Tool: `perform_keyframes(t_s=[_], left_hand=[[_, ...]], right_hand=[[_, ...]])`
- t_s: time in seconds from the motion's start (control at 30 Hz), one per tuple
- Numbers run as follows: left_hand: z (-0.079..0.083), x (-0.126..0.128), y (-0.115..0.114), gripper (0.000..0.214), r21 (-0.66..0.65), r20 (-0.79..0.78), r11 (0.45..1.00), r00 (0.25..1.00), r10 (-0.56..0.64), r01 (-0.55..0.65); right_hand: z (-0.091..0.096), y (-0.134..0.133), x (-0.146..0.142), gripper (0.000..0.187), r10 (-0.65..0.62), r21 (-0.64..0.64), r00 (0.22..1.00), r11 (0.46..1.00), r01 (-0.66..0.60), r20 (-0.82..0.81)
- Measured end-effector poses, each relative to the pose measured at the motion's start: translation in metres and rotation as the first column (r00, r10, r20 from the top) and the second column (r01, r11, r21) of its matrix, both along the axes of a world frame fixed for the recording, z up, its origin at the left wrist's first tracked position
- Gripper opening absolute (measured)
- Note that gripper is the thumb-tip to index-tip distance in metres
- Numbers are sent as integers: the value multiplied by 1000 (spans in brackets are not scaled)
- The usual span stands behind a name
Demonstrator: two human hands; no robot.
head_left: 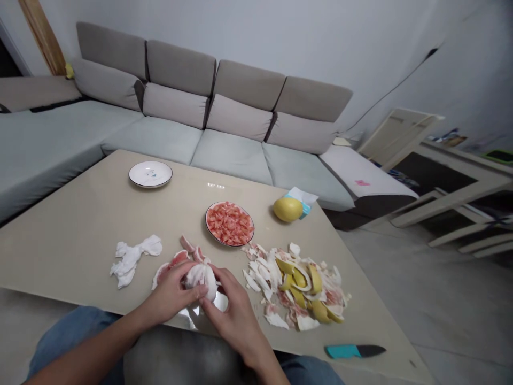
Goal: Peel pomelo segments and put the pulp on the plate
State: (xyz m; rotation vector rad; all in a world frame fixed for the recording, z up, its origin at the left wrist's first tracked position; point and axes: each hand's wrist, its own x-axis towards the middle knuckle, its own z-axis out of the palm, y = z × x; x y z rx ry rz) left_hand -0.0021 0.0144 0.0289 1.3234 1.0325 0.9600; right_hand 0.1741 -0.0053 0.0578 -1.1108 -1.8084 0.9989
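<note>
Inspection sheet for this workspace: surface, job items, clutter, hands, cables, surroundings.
Surface: pale table, glossy, with reflections.
Job items: peeled fruit in both hands; red segments beside it; red pieces heaped on the dark-rimmed plate; knife lying near the table's near edge, blade pointing right.
Clutter: peel pile on the right; white wad on the left; yellow fruit by the tissue pack.
Left hand: fingers around the peeled fruit.
Right hand: same, from the other side.
Cables: one thin dark cable against the wall; none seen on the table.
Surroundings: sofa beyond the table.
</note>
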Motion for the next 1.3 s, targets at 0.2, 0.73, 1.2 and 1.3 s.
perform_keyframes(t_s=[0.2,0.73,1.2,1.3], left_hand=[[-5,-2,0,39,107,-112,988,986,125,-113],[-15,2,2,52,43,-157,995,983,92,-87],[-11,3,3,33,-1,-86,997,993,82,-83],[-13,5,2,26,-62,-43,994,996,84,-87]], right_hand=[[-3,10,2,53,35,-41,999,998,-37,-42],[-4,24,-4,57,74,206,947,968,-144,313],[-12,26,-9,41,60,112,946,989,-100,320],[-19,25,-12,30,32,95,951,993,-64,309]])
